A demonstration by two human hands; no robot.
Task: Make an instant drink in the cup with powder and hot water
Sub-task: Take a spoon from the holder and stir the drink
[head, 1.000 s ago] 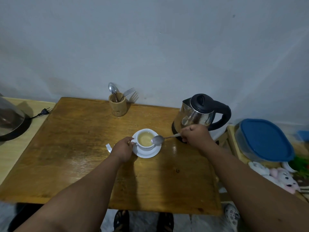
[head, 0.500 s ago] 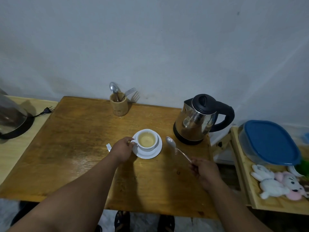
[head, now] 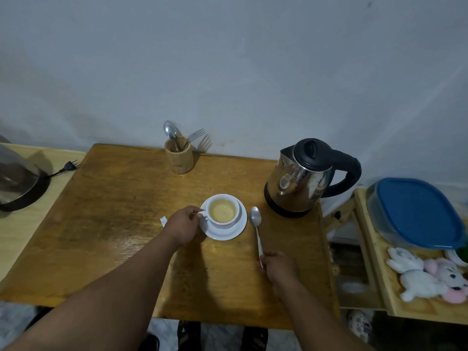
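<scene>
1. We see the wooden worktop (head: 106, 224) filling the lower middle of the frame, carrying everything the drink needs.
2. The steel kettle (head: 301, 183) stands upright right of centre, its black handle turned toward the right edge and its spout toward the upper left; we judge it parked there within easy reach of our right arm.
3. Our left hand (head: 182, 228) sits just left of centre, fingers curled round the handle of the cup (head: 222, 211), likely to steady it.
4. Our right hand (head: 278, 266), lower right of centre, pinches the handle end of the spoon (head: 255, 220) between curled fingers.
5. The white saucer (head: 225, 234) lies at centre, under the cup, probably to catch drips.
6. The cup stands upright on it, holding pale yellowish liquid, its handle pointing to the left of the frame; the drink looks mixed.
7. The spoon lies just right of the saucer, its long axis running nearly up and down the frame, bowl toward the kettle and facing up. We cannot tell whether the bowl rests on the wood.
8. A small white scrap (head: 163, 220) peeks out left of our left hand, perhaps the powder sachet.
</scene>
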